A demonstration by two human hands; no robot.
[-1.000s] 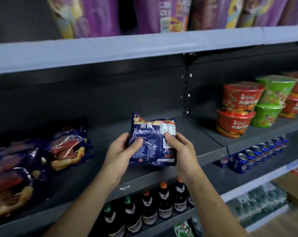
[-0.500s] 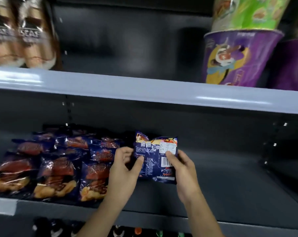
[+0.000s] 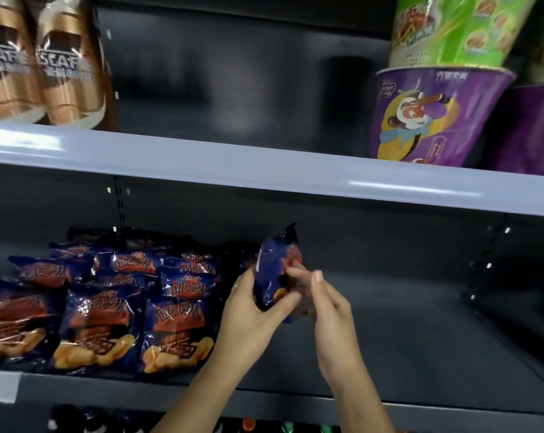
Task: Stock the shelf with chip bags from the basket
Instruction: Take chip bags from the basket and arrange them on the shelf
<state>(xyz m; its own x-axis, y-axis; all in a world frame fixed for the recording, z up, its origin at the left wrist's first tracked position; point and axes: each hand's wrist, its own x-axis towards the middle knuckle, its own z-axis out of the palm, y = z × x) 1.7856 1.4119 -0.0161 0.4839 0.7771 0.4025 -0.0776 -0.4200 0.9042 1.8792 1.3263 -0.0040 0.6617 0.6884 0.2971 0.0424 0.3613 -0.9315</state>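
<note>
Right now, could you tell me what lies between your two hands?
Head view: a blue chip bag, gripped by the left hand, touched by the right hand.

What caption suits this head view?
Left hand and right hand hold a blue chip bag beside matching bags on the shelf.

Retail shop aisle: grey metal gondola shelving [image 3: 264, 170], rows of identical chip bags [image 3: 170, 323] lower left, instant noodle cups [image 3: 433, 117] upper right, bottled coffee [image 3: 67, 70] upper left.
</note>
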